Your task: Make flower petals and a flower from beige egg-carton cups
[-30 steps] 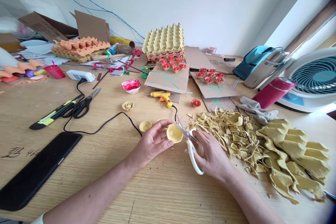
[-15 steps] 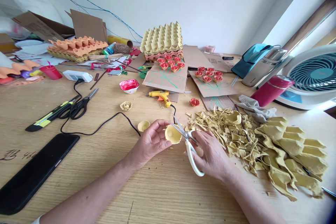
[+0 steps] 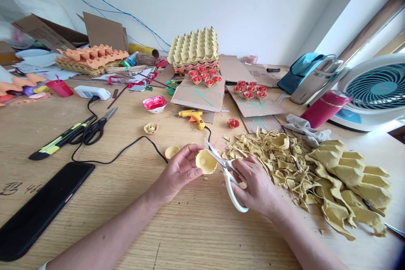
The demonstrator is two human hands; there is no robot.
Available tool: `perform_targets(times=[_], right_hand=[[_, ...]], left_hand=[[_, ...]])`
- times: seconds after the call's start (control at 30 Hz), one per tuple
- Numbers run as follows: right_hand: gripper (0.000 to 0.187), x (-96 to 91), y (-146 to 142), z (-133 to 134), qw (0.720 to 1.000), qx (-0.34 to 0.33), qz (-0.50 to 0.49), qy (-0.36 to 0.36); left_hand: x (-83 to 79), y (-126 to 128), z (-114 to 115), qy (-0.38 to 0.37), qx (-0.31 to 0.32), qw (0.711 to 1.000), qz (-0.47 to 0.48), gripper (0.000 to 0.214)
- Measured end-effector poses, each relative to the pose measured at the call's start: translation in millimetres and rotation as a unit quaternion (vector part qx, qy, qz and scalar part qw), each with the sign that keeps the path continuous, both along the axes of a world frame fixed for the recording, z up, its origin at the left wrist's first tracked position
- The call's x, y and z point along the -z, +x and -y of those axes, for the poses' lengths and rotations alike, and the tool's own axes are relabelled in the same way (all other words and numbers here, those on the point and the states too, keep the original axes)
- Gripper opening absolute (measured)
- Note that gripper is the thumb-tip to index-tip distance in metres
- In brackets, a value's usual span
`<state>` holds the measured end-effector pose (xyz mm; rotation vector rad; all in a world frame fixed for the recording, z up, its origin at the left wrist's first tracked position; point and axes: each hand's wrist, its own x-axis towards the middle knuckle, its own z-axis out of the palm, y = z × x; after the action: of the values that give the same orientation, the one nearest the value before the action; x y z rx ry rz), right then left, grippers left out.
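My left hand [image 3: 181, 171] pinches a small yellow egg-carton cup [image 3: 206, 162] by its left side, its hollow facing me. White-handled scissors [image 3: 233, 192] are in my right hand [image 3: 255, 183], with my fingers through the handles. Their blades stand slightly apart at the cup's upper right rim. Just behind my left hand, a second cut cup [image 3: 172, 152] rests on the table. A pale carton rose [image 3: 151, 128] lies farther back, and a red-painted rose [image 3: 233, 123] sits behind the scissors.
Carton scraps [image 3: 278, 156] and a torn egg-tray piece [image 3: 354, 177] cover the right side. A yellow glue gun [image 3: 194, 116] trails a black cord. Left are black scissors [image 3: 91, 133], a cutter [image 3: 60, 137] and a phone [image 3: 47, 211]. Red roses stand on cardboard [image 3: 199, 95] behind a red paint bowl [image 3: 154, 103].
The scissor blades have spread slightly at the cup's rim. The whole view has shifted a little; both hands keep their holds.
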<state>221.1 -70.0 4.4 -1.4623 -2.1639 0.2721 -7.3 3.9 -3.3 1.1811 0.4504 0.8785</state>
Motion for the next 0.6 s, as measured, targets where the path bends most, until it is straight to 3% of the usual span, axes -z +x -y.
perform_targets(times=[0.3,0.6], right_hand=[[0.032,6.2,1.0,-2.1,0.998,0.047,-0.047,-0.019],[0.022,1.4,-0.4,-1.6,0.996,0.028,-0.043,-0.066]], left_hand=[[-4.8,-0.8,0.0,-0.019,0.011,1.000,0.002,0.039],[-6.5,-0.6,0.4,-0.047,0.001,0.999,0.009,0.037]])
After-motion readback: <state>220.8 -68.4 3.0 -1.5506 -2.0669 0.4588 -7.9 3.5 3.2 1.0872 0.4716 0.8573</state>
